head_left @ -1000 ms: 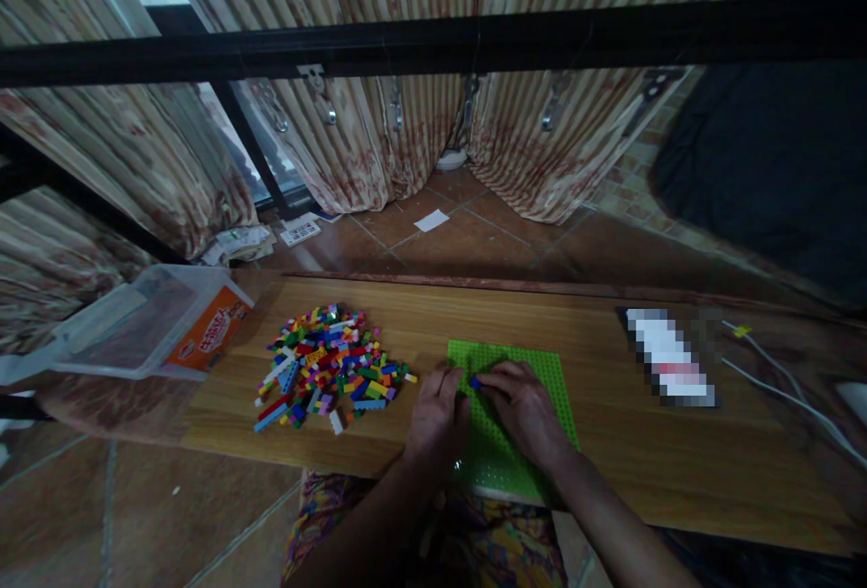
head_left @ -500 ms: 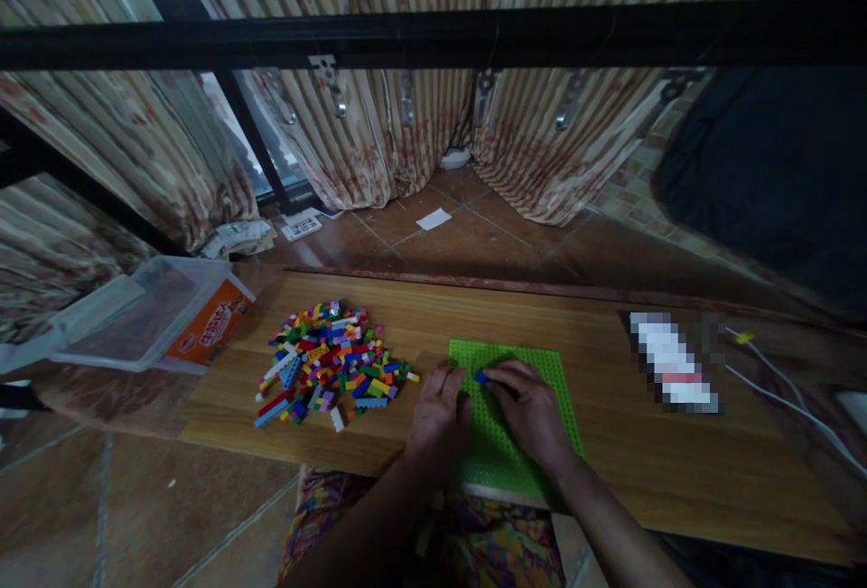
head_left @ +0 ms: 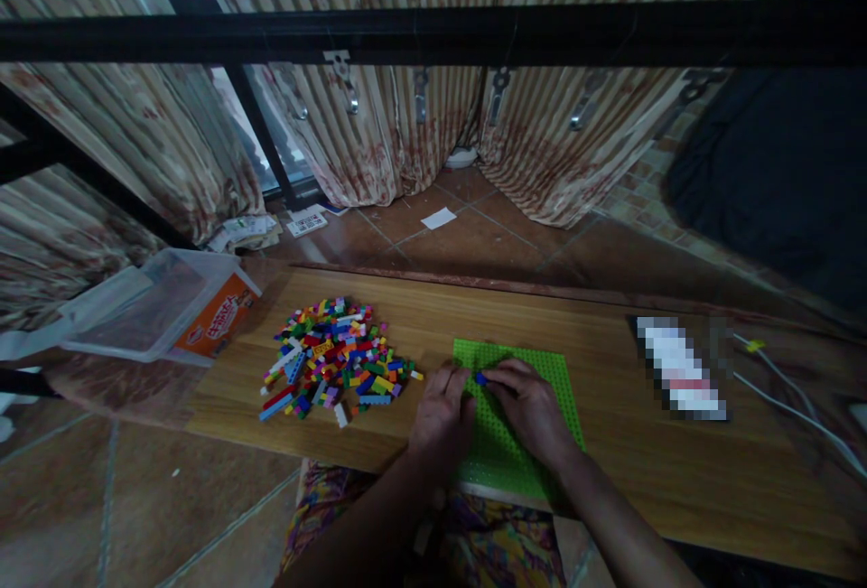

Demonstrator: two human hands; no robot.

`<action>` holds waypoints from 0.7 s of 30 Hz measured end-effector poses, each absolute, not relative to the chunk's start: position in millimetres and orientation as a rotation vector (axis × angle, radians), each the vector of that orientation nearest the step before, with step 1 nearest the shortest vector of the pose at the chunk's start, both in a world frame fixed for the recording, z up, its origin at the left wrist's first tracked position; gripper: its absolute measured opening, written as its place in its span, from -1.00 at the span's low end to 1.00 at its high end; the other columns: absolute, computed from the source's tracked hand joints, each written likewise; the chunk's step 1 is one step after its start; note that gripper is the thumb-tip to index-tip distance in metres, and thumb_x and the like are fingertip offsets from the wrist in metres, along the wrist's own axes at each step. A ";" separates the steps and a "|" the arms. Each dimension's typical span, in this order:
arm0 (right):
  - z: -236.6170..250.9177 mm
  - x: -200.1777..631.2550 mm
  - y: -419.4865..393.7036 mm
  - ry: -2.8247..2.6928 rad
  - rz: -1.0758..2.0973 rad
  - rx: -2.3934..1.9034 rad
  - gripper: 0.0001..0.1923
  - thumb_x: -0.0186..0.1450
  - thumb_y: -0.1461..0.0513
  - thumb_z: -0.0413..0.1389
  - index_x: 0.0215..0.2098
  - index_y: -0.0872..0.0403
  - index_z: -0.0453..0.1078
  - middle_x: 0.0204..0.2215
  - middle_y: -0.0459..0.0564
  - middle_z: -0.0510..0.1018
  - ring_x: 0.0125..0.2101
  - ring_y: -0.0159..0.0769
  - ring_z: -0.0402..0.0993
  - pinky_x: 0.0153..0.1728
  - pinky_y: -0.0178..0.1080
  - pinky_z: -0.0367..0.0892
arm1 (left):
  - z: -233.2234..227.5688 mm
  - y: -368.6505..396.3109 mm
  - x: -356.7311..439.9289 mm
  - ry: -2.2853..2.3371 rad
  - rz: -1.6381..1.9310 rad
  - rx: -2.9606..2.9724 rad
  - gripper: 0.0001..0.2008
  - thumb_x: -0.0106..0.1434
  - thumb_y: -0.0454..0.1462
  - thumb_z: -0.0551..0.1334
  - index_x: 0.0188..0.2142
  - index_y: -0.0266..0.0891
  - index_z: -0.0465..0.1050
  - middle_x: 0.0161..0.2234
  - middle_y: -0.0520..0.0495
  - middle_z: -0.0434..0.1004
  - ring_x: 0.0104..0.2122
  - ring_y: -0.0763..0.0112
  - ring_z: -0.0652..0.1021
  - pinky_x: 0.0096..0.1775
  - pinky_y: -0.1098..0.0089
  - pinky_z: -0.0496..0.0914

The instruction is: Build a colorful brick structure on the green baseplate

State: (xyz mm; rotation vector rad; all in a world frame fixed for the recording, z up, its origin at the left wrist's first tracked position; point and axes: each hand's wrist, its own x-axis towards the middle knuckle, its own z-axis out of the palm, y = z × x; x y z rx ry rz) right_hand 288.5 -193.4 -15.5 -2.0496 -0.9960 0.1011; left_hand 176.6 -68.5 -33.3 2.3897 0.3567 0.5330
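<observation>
A green studded baseplate (head_left: 515,462) lies on the wooden table in front of me. My right hand (head_left: 532,407) is over its upper middle, with thumb and fingers pinched on a small blue brick (head_left: 481,378) at the plate's surface. Whether the brick is pressed onto the studs I cannot tell. My left hand (head_left: 440,407) rests along the plate's left edge, its fingers curled. What the left fingers hold, if anything, is hidden. To the left of that hand spreads a pile of mixed coloured bricks (head_left: 339,358).
A clear plastic box (head_left: 145,317) with an orange label stands at the table's left end. On the right lie a blurred-out flat object (head_left: 681,369) and a white cable (head_left: 778,403). A black rail (head_left: 433,32) crosses beyond the table, before striped curtains (head_left: 406,136).
The whole view has shifted slightly. Both hands keep nearly the same place on the baseplate, and the blue brick stays in the right fingers.
</observation>
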 end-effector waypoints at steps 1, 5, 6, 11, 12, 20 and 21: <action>-14.9 288.5 -193.4 -1.001 0.106 -2.054 -0.81 0.30 0.26 0.09 -0.24 -0.02 0.56 -0.32 0.00 0.53 -0.27 -0.24 0.44 -0.20 -0.16 0.39 | -33.0 -68.4 176.4 0.356 0.535 2.395 -0.60 0.22 -0.39 0.15 0.07 -0.22 0.28 0.00 -0.17 0.39 0.03 0.23 0.41 0.07 0.16 0.38; -13.2 289.9 -192.8 -1.031 0.119 -2.077 -0.80 0.30 0.29 0.08 -0.24 -0.02 0.56 -0.34 -0.01 0.53 -0.29 -0.24 0.44 -0.22 -0.16 0.39 | -30.0 -67.7 176.1 0.291 0.519 2.488 -0.61 0.26 -0.37 0.11 0.08 -0.22 0.29 -0.02 -0.19 0.40 -0.01 0.22 0.41 0.02 0.16 0.39; -12.8 290.5 -192.3 -1.037 0.114 -2.083 -0.79 0.29 0.30 0.08 -0.24 -0.03 0.56 -0.35 -0.02 0.53 -0.30 -0.25 0.45 -0.24 -0.17 0.39 | -29.4 -67.7 176.2 0.261 0.499 2.535 -0.62 0.26 -0.37 0.09 0.08 -0.22 0.31 -0.03 -0.20 0.40 -0.03 0.21 0.42 0.01 0.16 0.39; -7.9 292.2 -188.8 -1.067 0.135 -2.145 -0.78 0.26 0.36 0.10 -0.29 -0.01 0.57 -0.39 -0.02 0.53 -0.33 -0.26 0.44 -0.25 -0.20 0.37 | -31.7 -69.3 177.9 0.192 0.405 2.734 -0.58 0.21 -0.42 0.10 0.08 -0.31 0.33 -0.04 -0.27 0.41 -0.08 0.16 0.43 -0.05 0.19 0.39; -6.4 292.6 -188.3 -1.077 0.148 -2.155 -0.78 0.25 0.37 0.11 -0.30 -0.01 0.58 -0.40 -0.02 0.53 -0.33 -0.25 0.43 -0.25 -0.20 0.37 | -32.1 -69.7 178.3 0.182 0.390 2.760 -0.57 0.21 -0.42 0.10 0.09 -0.32 0.32 -0.04 -0.27 0.41 -0.08 0.16 0.43 -0.05 0.20 0.39; -3.2 307.5 -189.3 -1.113 0.305 -2.095 -0.83 0.20 0.35 0.17 -0.33 0.00 0.59 -0.44 -0.06 0.50 -0.38 -0.30 0.42 -0.30 -0.24 0.33 | -19.7 -69.0 182.8 0.038 0.299 2.916 -0.65 0.26 -0.43 0.06 0.04 -0.35 0.32 -0.13 -0.19 0.45 -0.14 0.22 0.44 -0.09 0.27 0.38; -4.5 309.1 -189.9 -1.109 0.311 -2.083 -0.84 0.19 0.35 0.19 -0.34 0.00 0.59 -0.45 -0.06 0.49 -0.38 -0.30 0.42 -0.31 -0.24 0.33 | -18.6 -68.7 183.7 0.032 0.297 2.919 -0.66 0.26 -0.43 0.05 0.03 -0.34 0.33 -0.14 -0.19 0.45 -0.15 0.22 0.44 -0.10 0.26 0.39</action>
